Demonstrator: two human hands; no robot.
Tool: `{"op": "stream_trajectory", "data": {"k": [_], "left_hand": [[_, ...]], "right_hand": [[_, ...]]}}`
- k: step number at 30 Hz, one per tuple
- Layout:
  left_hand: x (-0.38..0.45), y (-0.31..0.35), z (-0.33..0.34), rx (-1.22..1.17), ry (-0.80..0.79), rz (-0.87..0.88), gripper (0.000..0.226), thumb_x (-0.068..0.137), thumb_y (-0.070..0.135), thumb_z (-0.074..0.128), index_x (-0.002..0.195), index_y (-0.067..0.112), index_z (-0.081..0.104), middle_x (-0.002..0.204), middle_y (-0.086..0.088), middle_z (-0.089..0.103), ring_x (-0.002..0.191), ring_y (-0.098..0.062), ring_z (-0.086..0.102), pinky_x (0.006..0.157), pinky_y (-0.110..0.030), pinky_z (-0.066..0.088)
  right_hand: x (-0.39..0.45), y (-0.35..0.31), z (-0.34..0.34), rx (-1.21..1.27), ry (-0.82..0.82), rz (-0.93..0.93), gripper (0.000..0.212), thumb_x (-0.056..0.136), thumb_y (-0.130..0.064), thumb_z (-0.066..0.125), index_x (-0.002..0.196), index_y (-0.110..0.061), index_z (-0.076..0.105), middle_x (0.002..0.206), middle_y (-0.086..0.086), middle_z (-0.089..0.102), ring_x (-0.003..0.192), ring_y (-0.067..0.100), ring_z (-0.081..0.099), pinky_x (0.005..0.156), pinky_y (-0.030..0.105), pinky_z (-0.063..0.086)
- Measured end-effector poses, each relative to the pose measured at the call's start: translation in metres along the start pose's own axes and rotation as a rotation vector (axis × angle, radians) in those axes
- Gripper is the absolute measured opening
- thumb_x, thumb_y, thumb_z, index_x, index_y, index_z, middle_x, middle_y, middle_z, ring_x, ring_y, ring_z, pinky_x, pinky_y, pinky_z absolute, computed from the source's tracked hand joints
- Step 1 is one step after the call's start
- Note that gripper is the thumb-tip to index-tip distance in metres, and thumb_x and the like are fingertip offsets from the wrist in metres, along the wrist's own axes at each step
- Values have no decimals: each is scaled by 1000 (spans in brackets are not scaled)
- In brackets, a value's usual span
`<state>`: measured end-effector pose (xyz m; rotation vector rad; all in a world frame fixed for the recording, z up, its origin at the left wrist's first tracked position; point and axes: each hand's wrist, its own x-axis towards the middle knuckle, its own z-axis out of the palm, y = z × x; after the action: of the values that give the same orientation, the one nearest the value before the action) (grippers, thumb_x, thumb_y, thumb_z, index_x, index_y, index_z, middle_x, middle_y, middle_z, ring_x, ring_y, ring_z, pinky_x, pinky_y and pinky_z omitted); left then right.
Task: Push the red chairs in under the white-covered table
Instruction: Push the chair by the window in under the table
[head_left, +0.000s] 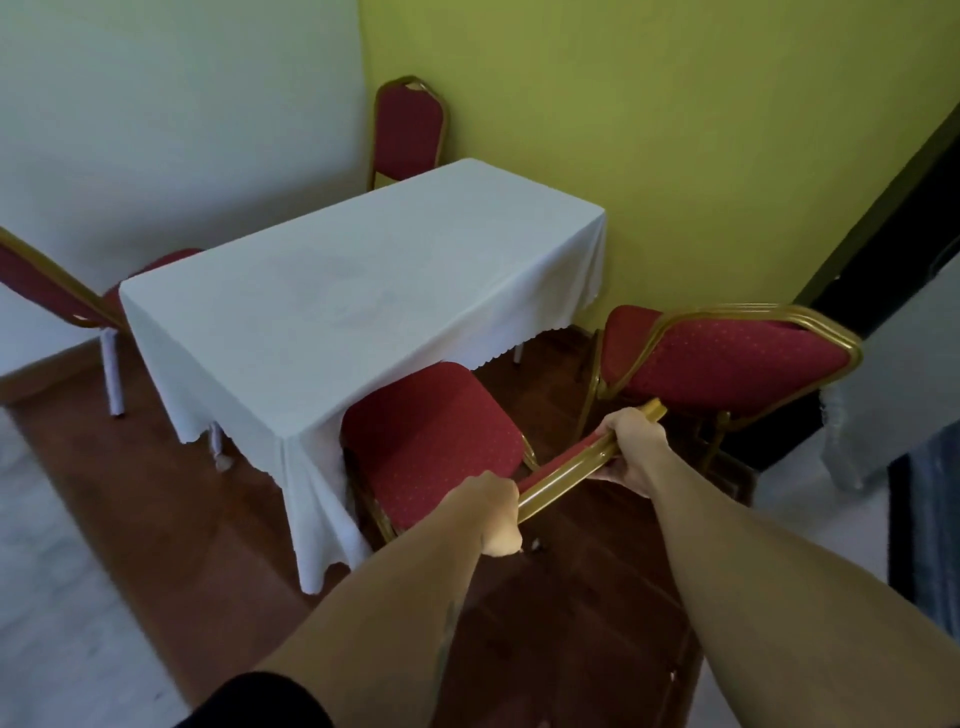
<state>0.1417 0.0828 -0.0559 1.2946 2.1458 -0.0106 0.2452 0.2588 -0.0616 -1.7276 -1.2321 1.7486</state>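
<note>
A rectangular table under a white cloth (363, 280) fills the middle of the view. Right in front of me stands a red chair (431, 441) with a gold frame, its seat's far edge at the hanging cloth. My left hand (496, 514) grips the left end of its gold top rail, and my right hand (631, 447) grips the right end. A second red chair (727, 364) stands to the right, apart from the table. A third red chair (410, 130) is at the far end by the wall. A fourth red chair (57, 291) is at the left side.
A green wall (675, 130) runs close along the table's right side, a white wall (156, 104) behind it. Dark wooden floor (571, 597) lies under me. A dark door frame (883, 218) and white fabric (852, 441) are at the right edge.
</note>
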Motion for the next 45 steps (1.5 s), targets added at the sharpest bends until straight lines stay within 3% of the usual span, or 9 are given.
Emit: {"op": "stream_trajectory", "data": {"k": [13, 25, 27, 29, 31, 35, 38, 41, 45], "left_hand": [[65, 59, -19, -63, 49, -159, 35, 93, 12, 63, 128, 9, 59, 121, -12, 66, 108, -30, 67, 76, -34, 47], [99, 44, -45, -46, -3, -226, 27, 90, 16, 63, 117, 12, 59, 107, -8, 62, 101, -30, 66, 92, -44, 58], [101, 41, -49, -36, -23, -228, 19, 89, 14, 63, 108, 14, 57, 101, -6, 60, 102, -30, 66, 93, -44, 57], [104, 37, -56, -23, -60, -228, 24, 89, 15, 64, 112, 11, 58, 96, -3, 58, 101, -29, 67, 94, -44, 57], [106, 36, -68, -35, -129, -221, 40, 88, 25, 70, 122, 10, 57, 96, -2, 58, 95, -25, 66, 94, -43, 56], [124, 41, -103, -176, -238, -156, 68, 87, 39, 73, 143, 10, 46, 125, -7, 61, 100, -22, 63, 96, -43, 55], [148, 58, -131, -199, -157, -19, 65, 90, 43, 67, 146, 16, 50, 126, -3, 64, 113, -23, 64, 98, -42, 54], [179, 79, -156, -145, -37, 103, 64, 91, 43, 63, 149, 20, 48, 142, -1, 58, 125, -22, 60, 105, -35, 46], [214, 118, -177, -97, 70, 277, 54, 93, 32, 57, 146, 23, 53, 140, -3, 63, 117, -19, 64, 104, -40, 50]], "right_hand": [[84, -63, -16, -116, -199, -34, 44, 87, 4, 56, 130, 1, 51, 84, 16, 60, 76, 35, 72, 78, 60, 64], [120, -86, 9, -192, -285, -19, 54, 86, -6, 65, 135, -8, 43, 105, 22, 73, 59, 28, 78, 53, 41, 64], [120, -87, 13, -212, -290, -29, 56, 84, -8, 66, 136, -7, 45, 104, 21, 74, 59, 28, 78, 52, 40, 63], [120, -89, 12, -290, -304, -36, 58, 84, -15, 69, 137, -5, 48, 102, 20, 75, 65, 29, 80, 52, 39, 63], [123, -94, 8, -435, -326, -34, 61, 87, -30, 73, 137, -4, 51, 106, 19, 73, 84, 32, 77, 64, 45, 66], [121, -115, -9, -704, -389, 4, 79, 93, -64, 61, 148, -8, 47, 141, 25, 57, 125, 43, 61, 91, 56, 59], [122, -131, -25, -752, -334, -57, 82, 99, -63, 52, 160, -12, 34, 156, 23, 46, 132, 41, 56, 98, 56, 55], [130, -146, -50, -758, -219, -159, 86, 101, -54, 55, 166, -13, 16, 167, 17, 33, 137, 38, 52, 100, 52, 54], [142, -160, -98, -859, -11, -267, 97, 94, -41, 65, 167, -11, 8, 169, 21, 29, 152, 44, 34, 118, 58, 38]]}}
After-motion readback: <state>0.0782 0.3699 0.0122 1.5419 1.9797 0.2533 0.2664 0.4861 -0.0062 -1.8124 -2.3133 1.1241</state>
